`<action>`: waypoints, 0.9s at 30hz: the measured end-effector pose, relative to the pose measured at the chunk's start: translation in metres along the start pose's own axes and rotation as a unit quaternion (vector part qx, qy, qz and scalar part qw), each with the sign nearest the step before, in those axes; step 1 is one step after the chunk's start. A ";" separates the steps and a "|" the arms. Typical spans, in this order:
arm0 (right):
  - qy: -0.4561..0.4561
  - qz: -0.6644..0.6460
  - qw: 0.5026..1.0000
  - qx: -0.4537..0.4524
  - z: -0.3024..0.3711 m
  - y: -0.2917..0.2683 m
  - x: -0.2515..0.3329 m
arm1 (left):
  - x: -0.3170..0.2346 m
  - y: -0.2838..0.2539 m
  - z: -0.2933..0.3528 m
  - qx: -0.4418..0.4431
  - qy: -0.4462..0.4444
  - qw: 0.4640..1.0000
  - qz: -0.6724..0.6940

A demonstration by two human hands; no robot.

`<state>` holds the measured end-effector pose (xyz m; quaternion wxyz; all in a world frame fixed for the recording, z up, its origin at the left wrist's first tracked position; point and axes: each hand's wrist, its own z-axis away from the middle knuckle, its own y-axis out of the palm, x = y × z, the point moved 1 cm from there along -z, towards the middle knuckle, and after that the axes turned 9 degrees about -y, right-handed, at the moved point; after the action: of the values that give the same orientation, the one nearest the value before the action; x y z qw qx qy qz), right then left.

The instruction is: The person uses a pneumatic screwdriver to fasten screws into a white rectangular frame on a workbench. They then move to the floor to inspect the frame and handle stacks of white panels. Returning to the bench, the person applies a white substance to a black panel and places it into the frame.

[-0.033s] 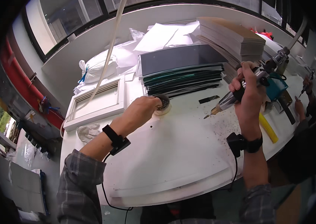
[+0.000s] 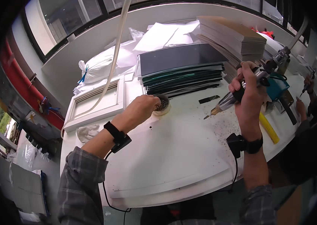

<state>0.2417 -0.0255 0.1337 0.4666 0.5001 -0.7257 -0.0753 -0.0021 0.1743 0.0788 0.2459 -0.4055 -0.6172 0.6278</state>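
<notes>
My left hand [image 2: 141, 108] reaches to a small round cup [image 2: 163, 109] holding many small dark pieces that look like screws. Its fingers are drawn together at the cup's mouth, and the fingertips are hidden there. In my right hand [image 2: 249, 90] is a pneumatic screwdriver [image 2: 224, 104], held tilted above the table with its bit pointing down to the left. A short black-handled knife [image 2: 208, 99] lies between the cup and the screwdriver's tip. One small dark bit rests on the table below the cup.
A white louvred frame [image 2: 98, 100] and crumpled cloth [image 2: 87, 132] lie left, with a hose hanging over the frame. Behind stand stacked dark panels [image 2: 182, 58] and boards [image 2: 233, 33]. A teal tool [image 2: 278, 88] and yellow-handled hammer [image 2: 269, 128] lie right, near another person's hands [image 2: 301, 108].
My left hand has shifted very slightly at the cup. The hanging hose has swung a little to the right at its upper part. My right hand stays put with the screwdriver.
</notes>
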 end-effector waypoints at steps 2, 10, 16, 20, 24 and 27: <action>-0.003 0.013 1.000 0.002 -0.003 -0.014 -0.006 | 0.000 0.011 -0.024 0.054 -0.011 0.997 -0.050; 0.006 -0.011 1.000 0.002 -0.004 -0.043 -0.018 | -0.009 0.025 -0.059 0.101 -0.031 0.993 -0.052; 0.018 -0.003 1.000 0.015 0.001 -0.044 -0.021 | -0.005 0.037 -0.060 0.044 -0.035 0.998 0.002; 0.022 -0.011 1.000 0.012 0.002 -0.045 -0.022 | 0.001 0.037 -0.060 0.017 -0.046 0.999 0.010; 0.022 -0.011 1.000 0.003 0.004 -0.039 -0.016 | 0.000 0.022 -0.053 0.021 -0.076 0.995 0.054; 0.019 -0.013 1.000 0.007 0.004 -0.042 -0.017 | -0.032 0.006 -0.032 0.029 -0.081 0.993 0.079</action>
<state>0.2672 -0.0340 0.0975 0.4756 0.5142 -0.7106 -0.0665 0.0427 0.1656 0.0825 0.1560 -0.3936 -0.5826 0.6938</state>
